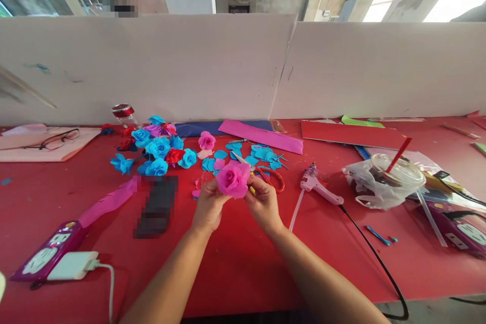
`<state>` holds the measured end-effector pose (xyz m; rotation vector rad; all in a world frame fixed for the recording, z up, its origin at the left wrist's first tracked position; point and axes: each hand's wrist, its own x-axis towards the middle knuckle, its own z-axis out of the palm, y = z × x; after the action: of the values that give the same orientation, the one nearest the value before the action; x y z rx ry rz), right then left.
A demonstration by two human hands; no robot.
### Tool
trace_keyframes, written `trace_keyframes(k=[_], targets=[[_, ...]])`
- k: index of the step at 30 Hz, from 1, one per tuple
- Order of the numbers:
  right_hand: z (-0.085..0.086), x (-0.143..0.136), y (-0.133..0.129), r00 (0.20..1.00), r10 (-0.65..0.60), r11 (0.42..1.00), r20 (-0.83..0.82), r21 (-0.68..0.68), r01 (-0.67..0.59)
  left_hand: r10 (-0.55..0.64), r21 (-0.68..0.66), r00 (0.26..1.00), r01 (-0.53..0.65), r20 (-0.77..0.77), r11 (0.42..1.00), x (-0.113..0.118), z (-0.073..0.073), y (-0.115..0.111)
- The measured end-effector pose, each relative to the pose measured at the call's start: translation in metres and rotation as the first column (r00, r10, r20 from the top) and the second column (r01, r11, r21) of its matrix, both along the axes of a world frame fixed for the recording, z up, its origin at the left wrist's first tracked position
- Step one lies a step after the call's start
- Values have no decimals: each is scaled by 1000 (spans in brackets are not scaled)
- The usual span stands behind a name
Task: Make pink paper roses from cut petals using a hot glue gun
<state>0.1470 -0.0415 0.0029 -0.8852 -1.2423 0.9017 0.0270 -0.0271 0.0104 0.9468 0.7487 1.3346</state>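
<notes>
A pink paper rose [232, 179] is held up between both hands, its bloom facing the camera. My left hand [209, 206] pinches it from the left and below, and my right hand [265, 203] pinches its right edge, fingers closed. Just behind the rose lie orange-handled scissors [279, 178], blades partly over cut blue paper petals [264, 154]. Another, smaller pink flower [207, 140] rests farther back. To its left sits a bunch of blue, red and purple paper flowers [157, 148].
A pink glue gun [321, 188] with a black cord lies right of my hands. Farther right are a bagged cup [397, 174] and a power strip [465, 233]. On the left are another power strip [47, 253], a charger [74, 265] and glasses [63, 139]. A white partition [152, 66] stands behind.
</notes>
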Motion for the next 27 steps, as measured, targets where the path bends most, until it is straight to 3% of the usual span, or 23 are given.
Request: trace_keyframes(k=[7,14,23,27], targets=[[10,0,-5,999,45,999,-1,-22,-45,-72,-133,986,92,147,987,0,1,0],[11,0,-1,949,139,950,-282,-234,-208,-176,-202,931,249,321,947,-1,-6,5],[14,-3,0,904,123,891,-409,-356,-283,-199,-229,921,284,336,931,-3,-11,10],[14,-1,1,897,132,877,-421,-372,-304,-172,-214,946,235,276,948,-1,-12,9]])
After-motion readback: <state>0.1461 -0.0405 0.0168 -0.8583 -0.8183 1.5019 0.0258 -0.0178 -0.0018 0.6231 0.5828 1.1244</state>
